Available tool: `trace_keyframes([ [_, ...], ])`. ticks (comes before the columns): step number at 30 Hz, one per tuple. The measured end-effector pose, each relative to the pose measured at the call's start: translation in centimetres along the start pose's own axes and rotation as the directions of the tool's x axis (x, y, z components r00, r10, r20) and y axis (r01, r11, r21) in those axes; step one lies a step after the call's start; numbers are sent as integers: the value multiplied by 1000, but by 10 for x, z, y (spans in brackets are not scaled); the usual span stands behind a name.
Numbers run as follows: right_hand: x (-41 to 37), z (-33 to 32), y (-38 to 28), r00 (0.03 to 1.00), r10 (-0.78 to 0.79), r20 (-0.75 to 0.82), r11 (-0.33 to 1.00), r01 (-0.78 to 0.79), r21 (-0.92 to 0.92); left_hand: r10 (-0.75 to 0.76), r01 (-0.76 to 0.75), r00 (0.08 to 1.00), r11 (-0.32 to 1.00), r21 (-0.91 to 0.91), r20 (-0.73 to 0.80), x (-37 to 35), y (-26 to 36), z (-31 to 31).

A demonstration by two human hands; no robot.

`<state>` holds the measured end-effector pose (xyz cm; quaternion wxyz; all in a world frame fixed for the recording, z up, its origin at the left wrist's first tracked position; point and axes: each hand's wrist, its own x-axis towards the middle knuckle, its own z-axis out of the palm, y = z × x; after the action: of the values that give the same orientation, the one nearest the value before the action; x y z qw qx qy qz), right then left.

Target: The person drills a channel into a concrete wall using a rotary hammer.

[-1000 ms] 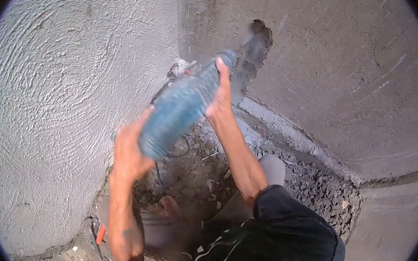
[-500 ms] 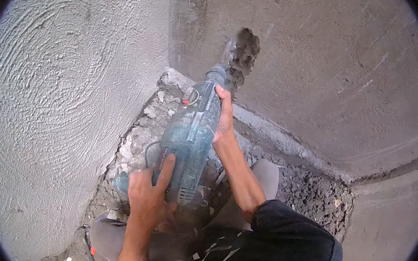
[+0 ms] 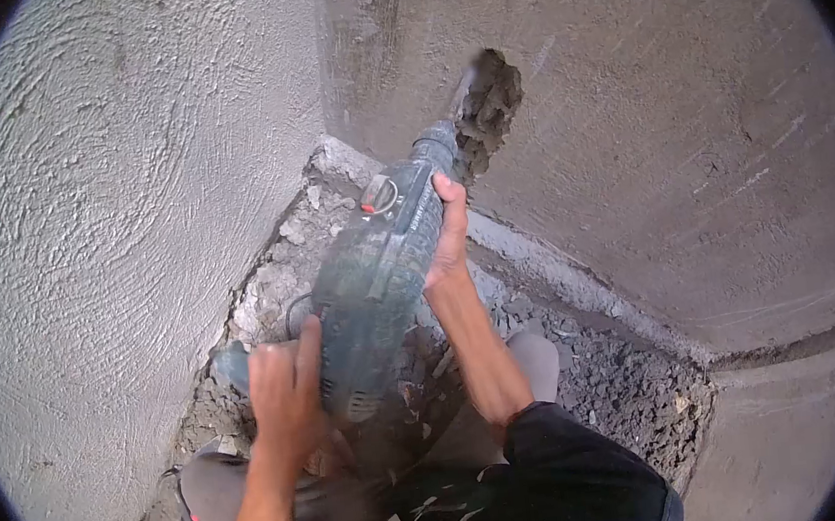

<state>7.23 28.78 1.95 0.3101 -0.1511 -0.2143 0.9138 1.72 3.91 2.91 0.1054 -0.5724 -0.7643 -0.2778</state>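
We are facing a corner where two walls are meeting above a floor of broken rubble [image 3: 641, 390]. Closest to us, a black shirt [image 3: 568, 467] with pale marks is showing, and two greyish knees [image 3: 538, 361] are flanking our forearms. Our left hand [image 3: 286, 384] is pressing against the rear of one power tool [image 3: 369, 275], its fingers partly bent; we cannot tell how fully it is gripping. A blue-green handle end [image 3: 232, 367] is jutting out beside it. Our right hand [image 3: 448, 227] is gripping the tool's front from the side, the thumb lying along its upper edge.

The tool is slanting up and away between both hands, its blue-green and dark body looking dusty and scuffed. Markings are running along it, but we are finding them too blurred to read. One metal ring [image 3: 386, 197] and one red piece [image 3: 368, 208] are showing near its collar, and a thin dark cable [image 3: 292, 318] is curving beside it. Beyond, the bit [image 3: 465, 93] is reaching the left edge of one ragged hole [image 3: 493, 103] in the smoother brown right wall [image 3: 665, 116]. The pale left wall [image 3: 111, 210] is showing swirled texture.
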Motion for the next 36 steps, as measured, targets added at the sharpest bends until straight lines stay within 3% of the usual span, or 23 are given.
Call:
trace_keyframes([
  [2, 11, 2, 7, 989, -75, 129, 997, 74, 14, -9, -14, 984, 991, 129, 176, 5, -23, -2],
  [3, 13, -1, 16, 992, -57, 112, 998, 53, 32, -24, -4, 979, 990, 139, 203, 3, -32, -4],
  [5, 31, 0, 21, 992, -10, 125, 991, -7, 135, 60, -64, 995, 997, 39, 85, 16, -56, -2],
  [7, 38, 6, 24, 989, 11, 148, 985, -37, 168, 82, -88, 990, 995, 52, 118, 27, -68, -7],
  [9, 47, 8, 31, 984, -72, 163, 986, 46, 160, 136, -141, 985, 989, 36, 104, 38, -79, -14],
  [13, 56, 21, 36, 986, -95, 139, 978, 66, 196, 143, -153, 984, 983, 98, 105, 50, -103, -23],
  [17, 67, 23, 36, 992, -82, 97, 972, 58, 228, 138, -144, 985, 988, 48, 103, 63, -106, -27],
  [27, 70, 27, 28, 992, -90, 85, 975, 71, 208, 140, -142, 987, 990, 21, 78, 74, -97, -34],
  [29, 63, 25, 23, 993, -88, 80, 974, 69, 217, 153, -155, 985, 988, 21, 75, 73, -81, -42],
  [31, 50, 19, 22, 994, -82, 72, 958, 58, 280, 119, -149, 976, 976, 161, 183, 63, -52, -59],
  [33, 18, 14, 27, 991, -108, 80, 944, 77, 320, 148, -187, 968, 964, 190, 203, 41, -21, -73],
  [36, -17, -9, 39, 978, -82, 191, 947, 17, 321, 196, -236, 955, 957, 170, 225, 18, 10, -82],
])
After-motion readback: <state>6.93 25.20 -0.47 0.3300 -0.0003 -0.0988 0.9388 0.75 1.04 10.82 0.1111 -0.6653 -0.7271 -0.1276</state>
